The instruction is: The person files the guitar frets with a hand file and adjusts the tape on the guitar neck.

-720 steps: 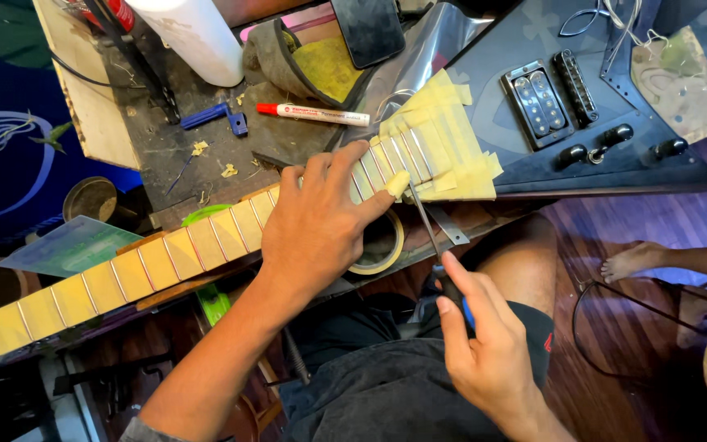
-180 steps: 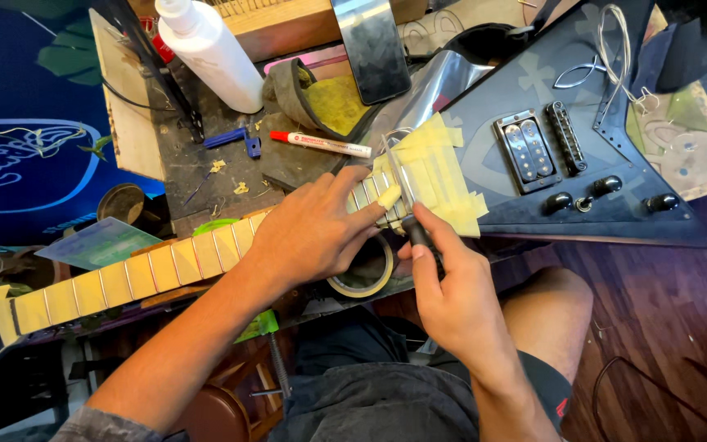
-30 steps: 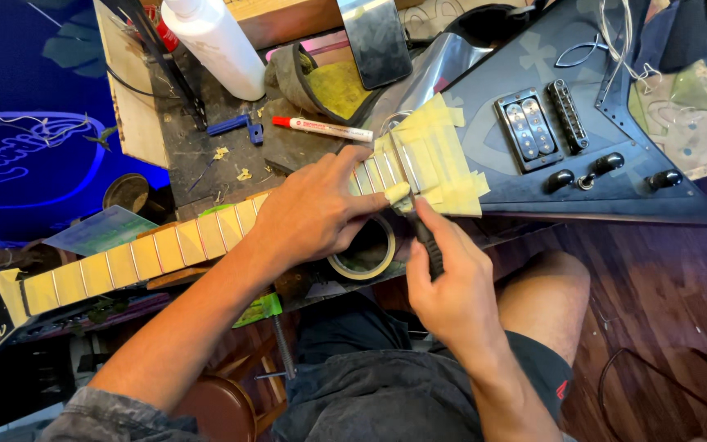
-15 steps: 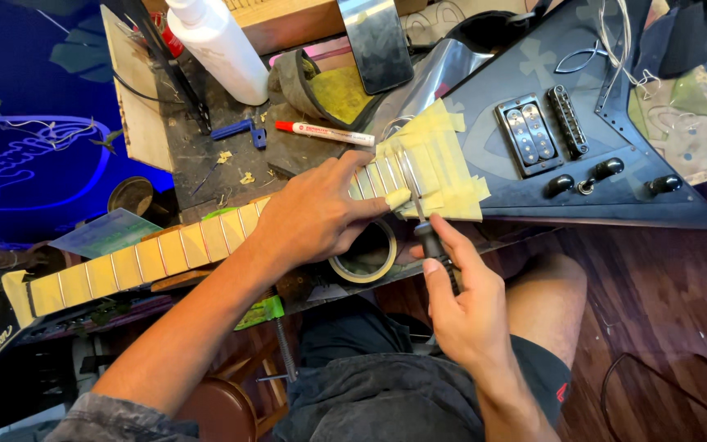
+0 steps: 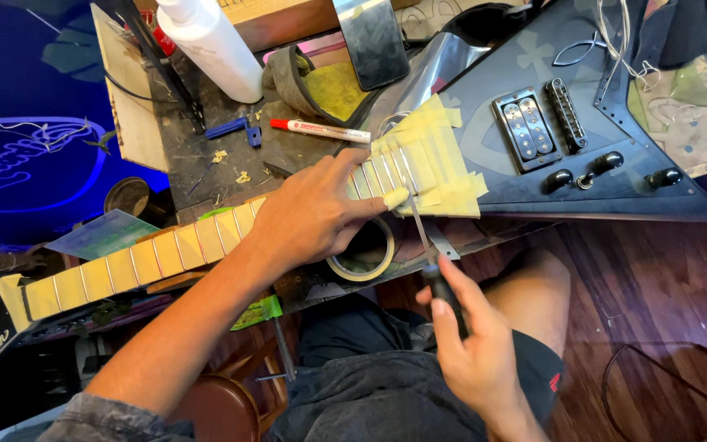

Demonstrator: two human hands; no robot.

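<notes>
File [image 5: 421,231] gripped in right hand [image 5: 470,354], lying across taped guitar neck [image 5: 206,241]; left hand [image 5: 312,214] pressed flat on neck.

The light was warm and fairly bright over my workbench, falling from above, and it left soft shadows under my left hand [image 5: 312,217] and forearm. The guitar body [image 5: 615,192] carried a dull sheen, and the metal plate [image 5: 370,41] at the top edge threw back pale glare. To the left the scene fell into deep blue gloom. My right hand [image 5: 468,344] was slightly soft with motion blur. Lines bowed a little toward the corners.
</notes>
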